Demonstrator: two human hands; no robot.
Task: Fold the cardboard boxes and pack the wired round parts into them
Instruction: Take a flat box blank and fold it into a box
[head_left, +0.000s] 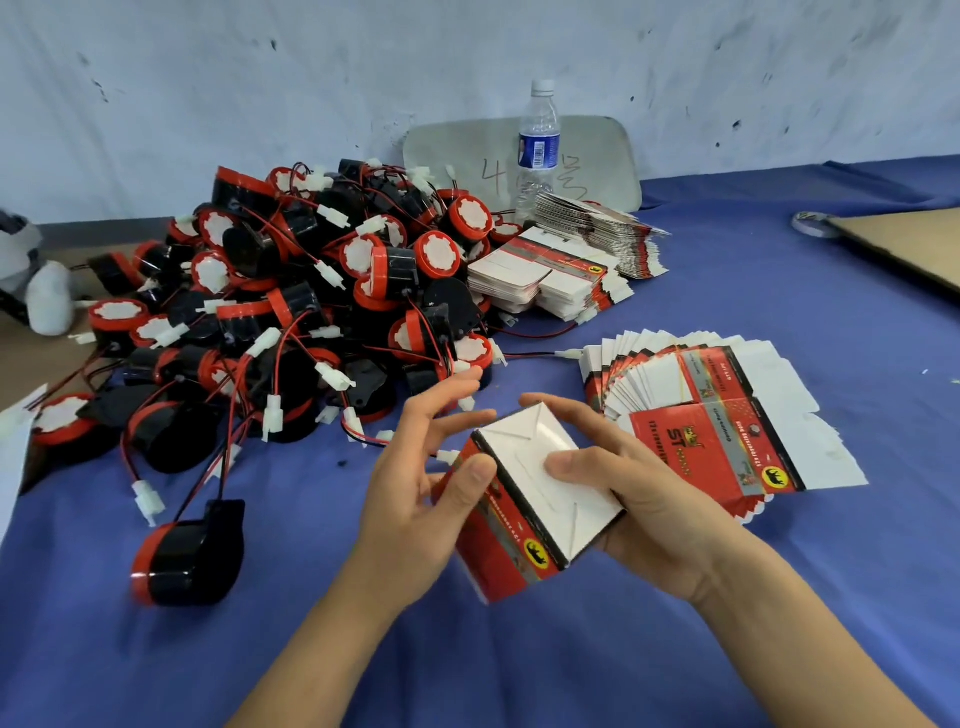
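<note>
Blue cloth (545, 665) open near the front edge, box (550, 504) up in both hands.
Big heap of wired parts (291, 312) crowds the left, one stray part (192, 551) just off it; fanned flat boxes (727, 415) sit right, more stacks (550, 275) behind by the bottle (537, 150). Right hand (649, 499) wraps the box, thumb on the white flaps; left hand (410, 499) clamps its red side with a bent thumb, fingers splayed. "ST" reads on the top flat box, "4" on the grey board (592, 156).
</note>
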